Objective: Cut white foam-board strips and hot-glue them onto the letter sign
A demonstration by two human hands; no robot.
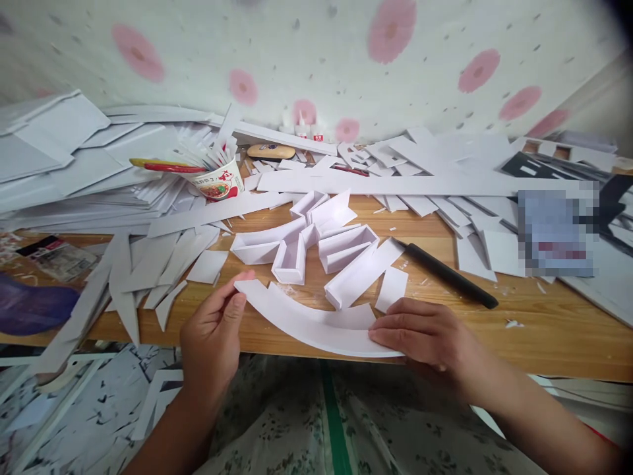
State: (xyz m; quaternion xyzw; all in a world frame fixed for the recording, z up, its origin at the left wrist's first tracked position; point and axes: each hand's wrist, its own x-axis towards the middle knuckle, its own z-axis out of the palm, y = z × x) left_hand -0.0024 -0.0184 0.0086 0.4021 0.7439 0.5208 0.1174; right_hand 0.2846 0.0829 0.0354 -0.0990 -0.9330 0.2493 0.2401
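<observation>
A curved white foam-board strip (316,330) lies along the front edge of the table, bowed toward me, with an upright wall on its far side. My left hand (217,330) pinches its left end between thumb and fingers. At the right end, my right hand (430,333) grips it with the fingers on top; the thumb is hidden. Just beyond the strip stands a white open-topped foam-board letter shape (291,260), made of several narrow channels. A separate white channel piece (363,274) and a small white rectangle (392,289) lie near my right hand.
A black-handled knife (445,274) lies on the wooden table (499,343) at right. White scraps (158,270) and stacked sheets (59,145) crowd the left. A paper cup (217,181) holds thin strips. Small glue bottles (302,125) stand at the back. A blurred rectangle (558,231) is at far right.
</observation>
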